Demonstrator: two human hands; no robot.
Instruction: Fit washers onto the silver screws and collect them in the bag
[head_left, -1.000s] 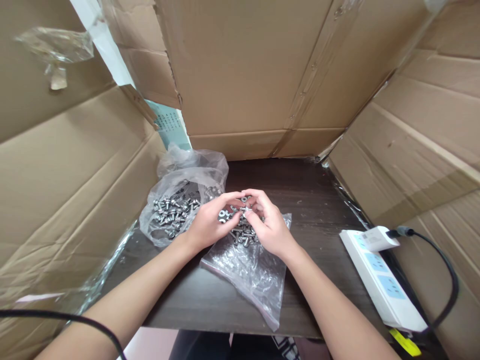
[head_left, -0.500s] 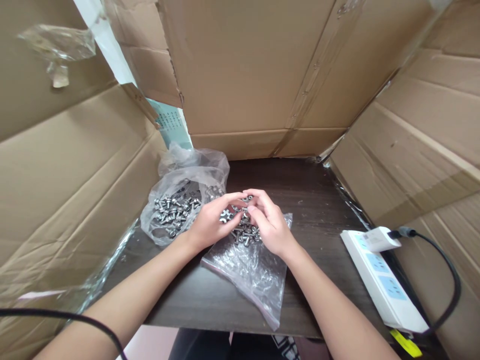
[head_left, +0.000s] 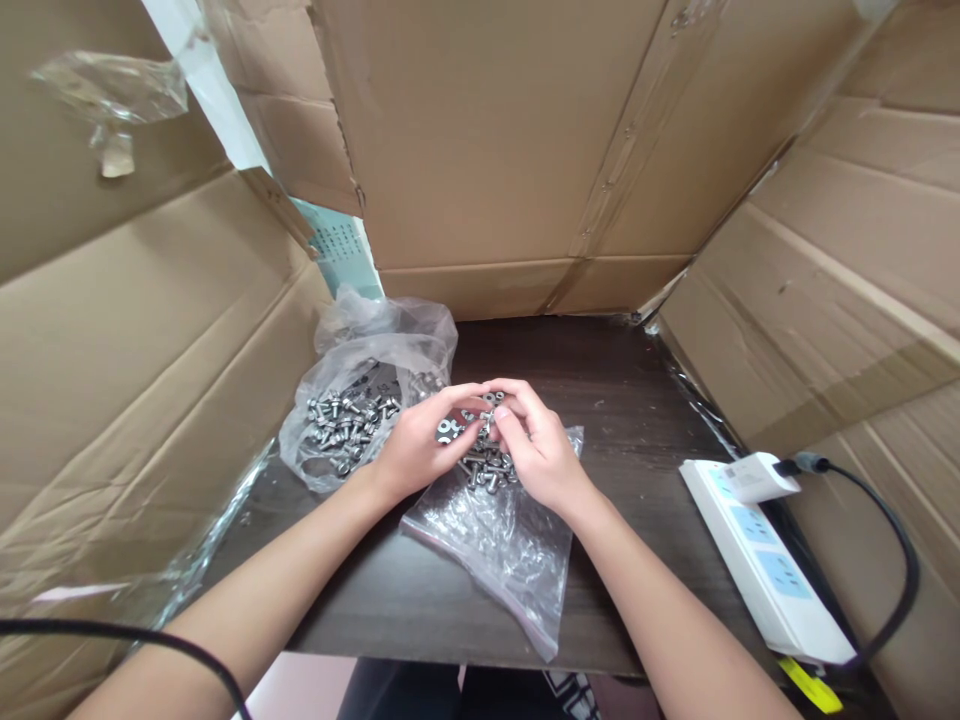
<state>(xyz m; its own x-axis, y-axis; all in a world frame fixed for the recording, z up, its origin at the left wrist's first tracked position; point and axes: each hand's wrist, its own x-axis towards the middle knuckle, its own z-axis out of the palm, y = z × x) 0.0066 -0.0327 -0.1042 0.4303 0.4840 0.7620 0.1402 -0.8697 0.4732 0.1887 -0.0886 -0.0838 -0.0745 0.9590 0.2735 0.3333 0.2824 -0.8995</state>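
Note:
My left hand (head_left: 420, 440) and my right hand (head_left: 541, 448) meet over a clear zip bag (head_left: 510, 560) on the dark table. Their fingers curl together around a small bolt (head_left: 488, 422), which shows only in part between the thumbs and fingertips. Below the hands, a pile of loose bolts (head_left: 491, 472) lies on the upper part of the zip bag. Several washers or nuts (head_left: 445, 427) show in the gap behind the left thumb. To the left, an open plastic bag (head_left: 304, 455) holds many bolts (head_left: 349, 420) with washers on them.
Cardboard walls (head_left: 495, 140) enclose the table (head_left: 622, 540) at the back and both sides. A white power strip (head_left: 750, 570) with a plugged-in adapter and black cable (head_left: 911, 560) lies along the right. Another black cable (head_left: 150, 632) crosses my left forearm.
Both hands stay in nearly the same place. The fingers have shifted slightly around the bolt, and a little more metal shows between them. The view has moved very slightly.

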